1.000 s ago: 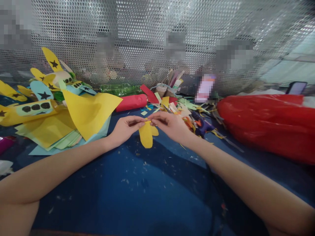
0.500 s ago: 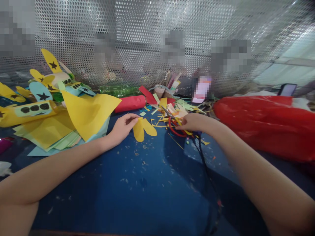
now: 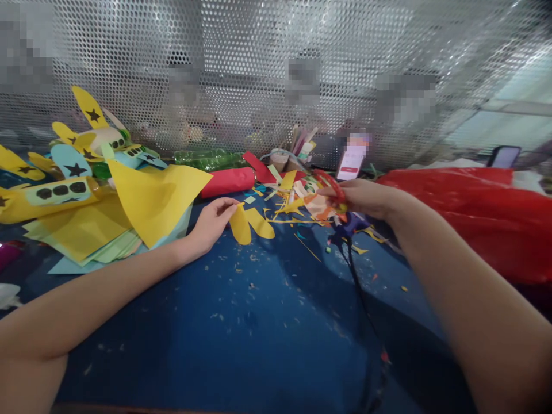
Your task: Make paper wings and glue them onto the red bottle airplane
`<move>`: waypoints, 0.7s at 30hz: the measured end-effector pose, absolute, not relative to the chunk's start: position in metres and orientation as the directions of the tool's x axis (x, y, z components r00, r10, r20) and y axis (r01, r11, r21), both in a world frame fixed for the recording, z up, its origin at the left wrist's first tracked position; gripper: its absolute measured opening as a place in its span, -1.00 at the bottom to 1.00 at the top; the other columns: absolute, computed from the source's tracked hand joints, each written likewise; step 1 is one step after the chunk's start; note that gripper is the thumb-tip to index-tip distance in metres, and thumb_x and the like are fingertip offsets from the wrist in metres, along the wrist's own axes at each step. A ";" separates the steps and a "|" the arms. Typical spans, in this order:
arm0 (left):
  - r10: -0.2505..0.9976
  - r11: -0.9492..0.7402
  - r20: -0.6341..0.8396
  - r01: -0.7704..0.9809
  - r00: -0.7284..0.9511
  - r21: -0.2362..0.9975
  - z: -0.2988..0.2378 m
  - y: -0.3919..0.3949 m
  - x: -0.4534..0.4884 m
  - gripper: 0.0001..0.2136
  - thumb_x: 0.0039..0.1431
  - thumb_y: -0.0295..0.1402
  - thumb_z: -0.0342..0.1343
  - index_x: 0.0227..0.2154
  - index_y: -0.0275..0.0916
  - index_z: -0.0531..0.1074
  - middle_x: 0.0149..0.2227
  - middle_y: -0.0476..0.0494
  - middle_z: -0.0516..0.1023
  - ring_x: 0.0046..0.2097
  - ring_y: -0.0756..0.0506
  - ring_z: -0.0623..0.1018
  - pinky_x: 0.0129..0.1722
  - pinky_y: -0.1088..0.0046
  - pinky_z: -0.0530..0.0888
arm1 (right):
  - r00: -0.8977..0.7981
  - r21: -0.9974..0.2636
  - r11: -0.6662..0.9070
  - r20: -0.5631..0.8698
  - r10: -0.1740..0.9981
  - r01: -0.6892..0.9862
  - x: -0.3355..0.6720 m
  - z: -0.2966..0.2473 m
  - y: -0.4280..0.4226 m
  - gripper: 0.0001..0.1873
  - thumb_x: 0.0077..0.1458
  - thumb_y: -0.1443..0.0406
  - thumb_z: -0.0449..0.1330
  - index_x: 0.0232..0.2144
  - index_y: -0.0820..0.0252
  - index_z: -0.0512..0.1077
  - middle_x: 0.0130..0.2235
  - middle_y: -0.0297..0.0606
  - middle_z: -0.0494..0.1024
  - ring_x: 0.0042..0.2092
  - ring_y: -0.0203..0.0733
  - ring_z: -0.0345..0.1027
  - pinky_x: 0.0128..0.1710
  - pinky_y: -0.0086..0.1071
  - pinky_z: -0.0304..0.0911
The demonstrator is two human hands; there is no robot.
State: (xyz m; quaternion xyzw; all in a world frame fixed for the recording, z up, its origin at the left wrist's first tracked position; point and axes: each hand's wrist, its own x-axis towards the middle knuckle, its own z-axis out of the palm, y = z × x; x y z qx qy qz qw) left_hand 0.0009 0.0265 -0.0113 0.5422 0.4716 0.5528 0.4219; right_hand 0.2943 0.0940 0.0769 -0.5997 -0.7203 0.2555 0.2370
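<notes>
Yellow paper cut-out [image 3: 241, 227] pinched above the worktop [image 3: 194, 322]

The left hand [image 3: 212, 223] had thumb and fingers closed on the yellow paper cut-out's narrow top end, over the worktop's far half, roughly midway between its side edges. A second yellow lobe [image 3: 262, 224] lay just beside; whether they joined was unclear. Such paper seemed light, limp and easily creased, best held by that narrow end. Toward the right edge, the right hand [image 3: 364, 196] was curled round red-handled scissors [image 3: 332, 184], their blades indistinct; they seemed stiff, best taken by the handles. Paper scraps [image 3: 317, 207] lay beneath.
</notes>
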 end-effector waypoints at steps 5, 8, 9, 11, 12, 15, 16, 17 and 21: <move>0.980 -0.192 0.195 0.043 -0.051 0.980 -0.011 0.026 0.001 -0.81 0.10 -0.30 0.12 -0.26 -0.28 0.46 -0.17 -0.20 0.55 -0.14 -0.11 0.52 -0.16 0.35 0.46 | -0.001 -0.972 -0.098 -0.101 0.995 0.214 0.282 0.084 0.090 -0.74 0.12 0.33 0.23 -0.59 0.25 0.34 -0.57 -0.22 0.41 -0.51 -0.36 0.28 -0.43 -0.38 0.27; 0.979 -0.197 0.198 0.040 -0.049 0.980 -0.011 0.026 0.000 -0.81 0.10 -0.29 0.13 -0.26 -0.28 0.46 -0.17 -0.20 0.55 -0.15 -0.11 0.52 -0.16 0.34 0.46 | 0.044 -0.997 -0.061 -0.059 0.997 0.047 0.278 0.087 0.090 -0.81 0.13 0.50 0.16 -0.52 0.29 0.39 -0.50 -0.28 0.42 -0.50 -0.45 0.25 -0.39 -0.47 0.24; 0.978 -0.200 0.201 0.039 -0.046 0.979 -0.011 0.026 0.000 -0.80 0.10 -0.28 0.13 -0.26 -0.28 0.46 -0.17 -0.20 0.55 -0.15 -0.11 0.52 -0.16 0.34 0.46 | 0.054 -0.999 -0.041 -0.041 0.998 0.012 0.277 0.087 0.090 -0.82 0.13 0.53 0.14 -0.49 0.30 0.41 -0.48 -0.29 0.42 -0.50 -0.47 0.23 -0.39 -0.50 0.23; 0.977 -0.207 0.209 0.043 -0.040 0.977 -0.012 0.027 0.000 -0.80 0.11 -0.27 0.12 -0.26 -0.28 0.46 -0.18 -0.20 0.56 -0.16 -0.11 0.52 -0.18 0.34 0.46 | 0.079 -0.999 -0.010 -0.013 0.997 -0.044 0.277 0.088 0.091 -0.82 0.14 0.53 0.14 -0.47 0.28 0.39 -0.46 -0.32 0.41 -0.48 -0.49 0.24 -0.39 -0.52 0.20; 0.976 -0.210 0.212 0.046 -0.040 0.977 -0.012 0.027 0.000 -0.79 0.11 -0.26 0.12 -0.25 -0.28 0.46 -0.18 -0.20 0.56 -0.16 -0.11 0.53 -0.19 0.35 0.46 | 0.077 -0.998 -0.006 -0.010 0.997 -0.056 0.277 0.087 0.091 -0.80 0.18 0.47 0.12 -0.49 0.25 0.36 -0.45 -0.31 0.42 -0.46 -0.48 0.26 -0.38 -0.51 0.20; 0.975 -0.216 0.218 0.054 -0.047 0.975 -0.013 0.028 0.000 -0.77 0.12 -0.25 0.12 -0.23 -0.28 0.46 -0.17 -0.20 0.56 -0.15 -0.12 0.53 -0.20 0.35 0.46 | -0.020 -0.996 -0.083 -0.083 0.996 -0.009 0.277 0.086 0.092 -0.48 0.31 0.01 -0.14 -0.57 0.18 0.23 -0.44 -0.15 0.45 -0.42 -0.37 0.33 -0.37 -0.41 0.22; 0.975 -0.217 0.219 0.052 -0.048 0.975 -0.014 0.028 0.000 -0.77 0.12 -0.25 0.12 -0.23 -0.28 0.46 -0.17 -0.20 0.56 -0.15 -0.12 0.53 -0.19 0.34 0.46 | -0.067 -0.991 -0.129 -0.131 0.989 0.035 0.276 0.085 0.092 -0.35 0.26 -0.11 -0.31 -0.58 0.17 0.22 -0.44 -0.08 0.45 -0.41 -0.32 0.34 -0.39 -0.38 0.23; 0.975 -0.217 0.219 0.048 -0.046 0.975 -0.014 0.028 0.000 -0.78 0.12 -0.26 0.12 -0.23 -0.28 0.46 -0.17 -0.20 0.56 -0.14 -0.12 0.53 -0.18 0.34 0.46 | -0.111 -0.983 -0.164 -0.173 0.979 0.084 0.275 0.083 0.092 -0.27 0.20 -0.18 -0.43 -0.56 0.17 0.23 -0.44 -0.04 0.46 -0.41 -0.27 0.35 -0.40 -0.36 0.23; 0.974 -0.221 0.223 0.032 -0.051 0.975 -0.014 0.028 0.001 -0.80 0.11 -0.29 0.13 -0.25 -0.28 0.46 -0.18 -0.20 0.56 -0.14 -0.13 0.53 -0.13 0.31 0.45 | -0.063 -0.946 -0.202 -0.224 0.972 0.255 0.271 0.075 0.096 -0.29 0.16 -0.23 -0.31 -0.47 0.18 0.31 -0.54 -0.21 0.35 -0.51 -0.26 0.24 -0.48 -0.38 0.20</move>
